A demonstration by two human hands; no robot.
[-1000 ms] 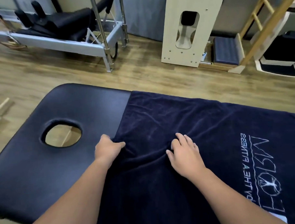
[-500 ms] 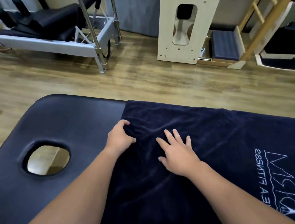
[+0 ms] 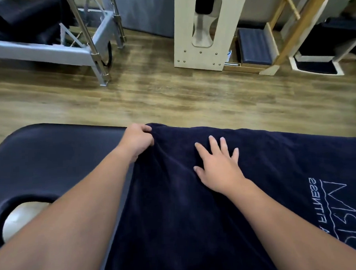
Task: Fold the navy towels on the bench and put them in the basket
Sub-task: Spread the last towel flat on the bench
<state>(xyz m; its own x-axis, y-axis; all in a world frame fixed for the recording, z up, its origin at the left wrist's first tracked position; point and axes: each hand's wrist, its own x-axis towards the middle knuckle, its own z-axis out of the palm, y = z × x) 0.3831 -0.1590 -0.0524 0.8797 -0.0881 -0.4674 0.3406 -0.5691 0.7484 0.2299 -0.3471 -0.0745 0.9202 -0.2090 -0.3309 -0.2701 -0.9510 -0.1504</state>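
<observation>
A navy towel (image 3: 276, 161) with white lettering lies spread over the dark padded bench (image 3: 61, 152), covering its right part. My left hand (image 3: 137, 139) grips the towel's far left corner, fingers curled round the cloth at the bench's far edge. My right hand (image 3: 217, 163) lies flat on the towel just to the right, fingers spread and straight. No basket is in view.
The bench has a face hole (image 3: 19, 215) at the near left. Beyond it is wooden floor (image 3: 171, 98). A metal-framed exercise machine (image 3: 77, 49) stands at the back left, a pale wooden panel (image 3: 205, 31) in the middle and a wooden ladder frame (image 3: 290, 28) at the back right.
Both hands have slid away from me across the towel to the bench's far edge. My left hand has kept its grip on the towel's left edge and now holds the far corner.
</observation>
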